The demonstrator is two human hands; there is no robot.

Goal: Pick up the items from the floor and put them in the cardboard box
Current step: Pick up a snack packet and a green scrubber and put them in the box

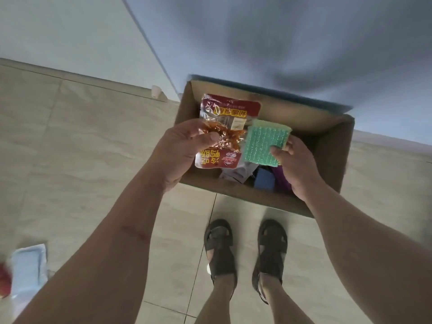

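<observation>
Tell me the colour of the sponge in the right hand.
Green scrubbing face on a pale yellow-green body, seen from the head view.

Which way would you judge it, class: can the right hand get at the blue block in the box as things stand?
Probably not yet: the right hand is occupied holding the green sponge, though the blue block lies exposed just below it.

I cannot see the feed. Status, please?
Left hand holds snack pack, right hand holds sponge. Both over open box. Nothing blocking.

Both arms are bare all the way up, no sleeves, watch or rings on the left hand point(181, 148) or right hand point(295, 167). Legs bare too, and on the feet just dark brown strappy sandals point(219, 249), open-toed.
</observation>
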